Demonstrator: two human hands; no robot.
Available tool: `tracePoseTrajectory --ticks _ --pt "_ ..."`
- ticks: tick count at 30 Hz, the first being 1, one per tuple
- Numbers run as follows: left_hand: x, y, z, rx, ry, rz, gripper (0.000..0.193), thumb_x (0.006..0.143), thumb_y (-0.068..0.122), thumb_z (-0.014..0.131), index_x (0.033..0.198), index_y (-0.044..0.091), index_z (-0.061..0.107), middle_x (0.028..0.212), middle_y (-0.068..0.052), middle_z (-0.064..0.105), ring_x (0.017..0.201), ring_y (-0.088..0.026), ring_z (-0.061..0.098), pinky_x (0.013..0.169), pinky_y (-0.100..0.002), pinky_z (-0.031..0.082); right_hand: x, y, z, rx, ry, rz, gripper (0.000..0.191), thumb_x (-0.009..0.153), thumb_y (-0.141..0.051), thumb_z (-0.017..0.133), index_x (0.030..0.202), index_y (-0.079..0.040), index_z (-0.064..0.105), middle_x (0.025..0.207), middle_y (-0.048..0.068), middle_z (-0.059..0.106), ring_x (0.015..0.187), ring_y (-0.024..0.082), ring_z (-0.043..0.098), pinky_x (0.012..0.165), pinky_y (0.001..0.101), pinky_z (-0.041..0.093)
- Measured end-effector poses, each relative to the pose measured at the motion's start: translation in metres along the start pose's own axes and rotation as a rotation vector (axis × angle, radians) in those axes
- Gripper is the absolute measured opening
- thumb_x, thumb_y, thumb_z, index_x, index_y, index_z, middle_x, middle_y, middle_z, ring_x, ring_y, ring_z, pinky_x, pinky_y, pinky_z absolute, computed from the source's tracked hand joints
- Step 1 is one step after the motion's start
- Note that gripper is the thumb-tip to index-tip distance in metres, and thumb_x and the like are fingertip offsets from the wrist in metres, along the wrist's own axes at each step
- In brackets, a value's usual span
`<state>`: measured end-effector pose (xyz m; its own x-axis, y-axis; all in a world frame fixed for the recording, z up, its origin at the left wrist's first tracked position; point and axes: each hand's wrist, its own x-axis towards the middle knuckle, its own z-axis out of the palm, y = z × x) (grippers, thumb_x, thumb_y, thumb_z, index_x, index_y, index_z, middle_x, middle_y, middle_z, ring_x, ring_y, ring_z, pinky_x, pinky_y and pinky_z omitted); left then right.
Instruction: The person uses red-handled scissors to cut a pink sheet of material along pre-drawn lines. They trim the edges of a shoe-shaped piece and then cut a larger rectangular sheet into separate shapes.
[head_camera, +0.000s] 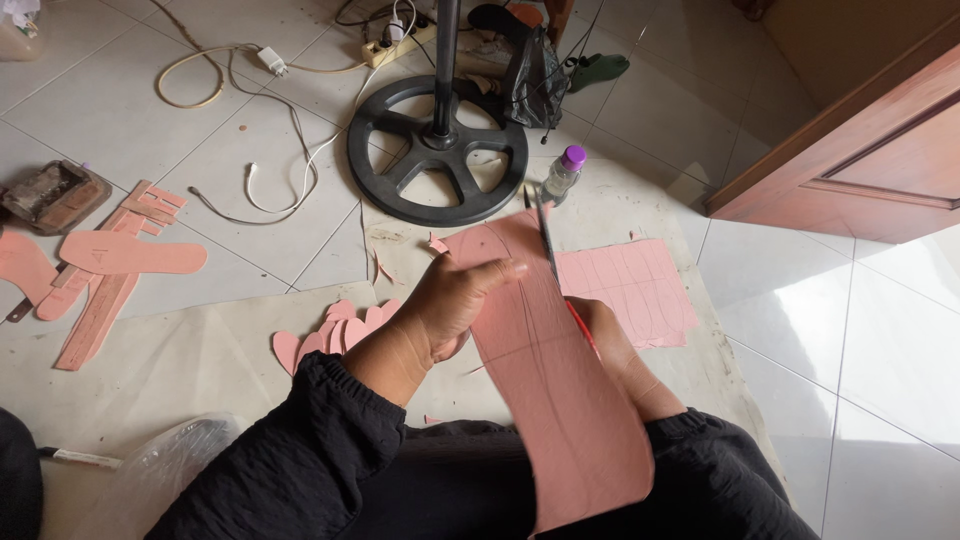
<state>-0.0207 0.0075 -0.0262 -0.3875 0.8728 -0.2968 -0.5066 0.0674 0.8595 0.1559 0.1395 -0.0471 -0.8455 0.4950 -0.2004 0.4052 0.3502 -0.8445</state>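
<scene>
Pink sheet (560, 400) gripped by left hand (455, 300) fingers; right hand (600, 325) fingers closed round scissors (547, 235).

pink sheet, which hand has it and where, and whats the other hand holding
Left hand grips the pink sheet at its left edge; right hand holds scissors by the handles, mostly hidden.

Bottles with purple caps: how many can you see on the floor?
1. A clear bottle with a purple cap stands on the tiles beside the round black stand base, just past the pink sheet being cut. Others may be hidden.
</scene>
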Motion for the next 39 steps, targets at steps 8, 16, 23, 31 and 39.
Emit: tracePoseTrajectory --ticks 8,16,23,31,39 --pt "-0.006 0.002 0.005 -0.013 -0.084 0.011 0.032 0.086 0.018 0.071 0.108 -0.006 0.072 0.101 -0.014 0.076 0.09 -0.019 0.074 0.08 -0.033 0.061 0.007 -0.001 -0.006 -0.003 -0.025 0.019 0.032 0.093 -0.028 0.064 0.094 0.003 0.069 0.08 0.014 0.076 0.07 0.018 0.069 0.064 0.0347 0.057" --pt "-0.01 0.003 0.015 -0.099 -0.114 0.063 0.034 0.087 0.016 0.071 0.116 0.0 0.068 0.106 -0.011 0.073 0.095 -0.018 0.072 0.084 -0.035 0.061 0.01 0.008 -0.005 0.012 -0.025 -0.037 0.029 0.085 -0.025 0.072 0.094 0.002 0.068 0.083 0.011 0.076 0.072 0.017 0.069 0.063 0.0334 0.057" --pt "-0.011 0.003 0.015 -0.076 -0.082 0.019 0.03 0.088 0.017 0.071 0.109 -0.004 0.071 0.101 -0.013 0.075 0.091 -0.02 0.074 0.083 -0.035 0.06 0.003 -0.001 -0.009 0.035 -0.028 -0.051 0.031 0.085 -0.026 0.072 0.09 0.005 0.069 0.079 0.014 0.075 0.069 0.018 0.067 0.059 0.0355 0.055" --pt "-0.014 0.003 0.011 -0.055 -0.078 0.041 0.032 0.086 0.017 0.072 0.108 -0.006 0.071 0.1 -0.014 0.076 0.089 -0.02 0.075 0.081 -0.034 0.061 0.0 -0.014 -0.013 -0.004 -0.032 0.043 0.033 0.09 -0.029 0.064 0.095 0.004 0.071 0.08 0.014 0.077 0.07 0.018 0.07 0.063 0.0347 0.057" --pt "-0.017 0.006 0.008 -0.059 -0.088 0.045 0.031 0.084 0.017 0.073 0.105 -0.006 0.071 0.097 -0.013 0.076 0.085 -0.019 0.074 0.077 -0.033 0.062 0.003 -0.009 -0.015 -0.103 0.003 0.053 0.031 0.09 -0.025 0.059 0.09 0.003 0.072 0.075 0.013 0.075 0.064 0.02 0.069 0.062 0.0364 0.057"
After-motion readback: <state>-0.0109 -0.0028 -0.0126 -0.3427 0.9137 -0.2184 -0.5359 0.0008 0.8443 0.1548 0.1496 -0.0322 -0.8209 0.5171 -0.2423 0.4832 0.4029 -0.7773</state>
